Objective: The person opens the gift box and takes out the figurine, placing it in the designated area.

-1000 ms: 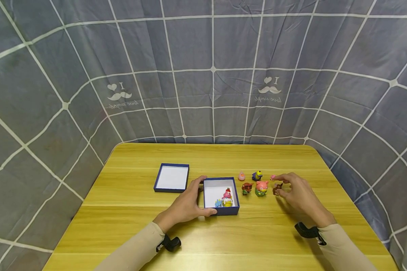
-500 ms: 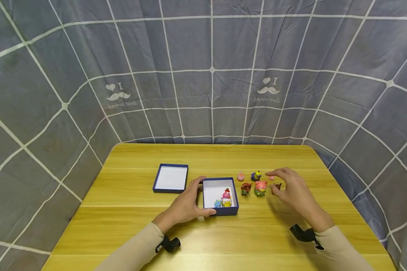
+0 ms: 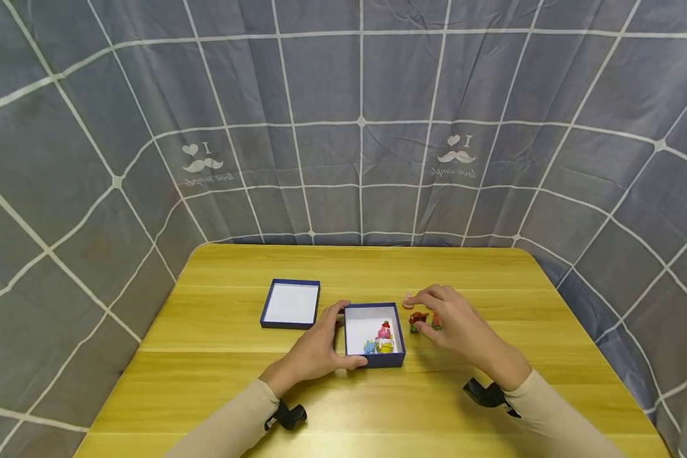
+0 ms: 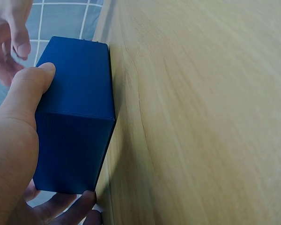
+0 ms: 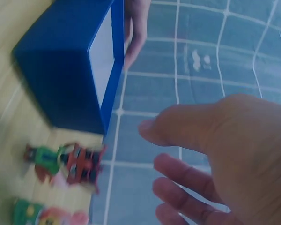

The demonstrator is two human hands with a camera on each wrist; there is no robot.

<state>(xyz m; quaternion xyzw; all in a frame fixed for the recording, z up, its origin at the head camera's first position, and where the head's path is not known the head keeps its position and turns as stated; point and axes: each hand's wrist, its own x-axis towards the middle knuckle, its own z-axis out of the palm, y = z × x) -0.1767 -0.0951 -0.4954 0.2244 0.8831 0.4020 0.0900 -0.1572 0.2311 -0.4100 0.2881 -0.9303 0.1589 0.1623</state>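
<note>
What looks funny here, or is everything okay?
The writing on the grey curtain looks odd: its letters run backwards, like in a mirror. The box and its lid look fine, and I see nothing spilled or broken, though the right hand partly hides some toys.

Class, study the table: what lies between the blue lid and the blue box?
The left hand, gripping the blue box, lies partly between it and the blue lid, as the head view shows.
</note>
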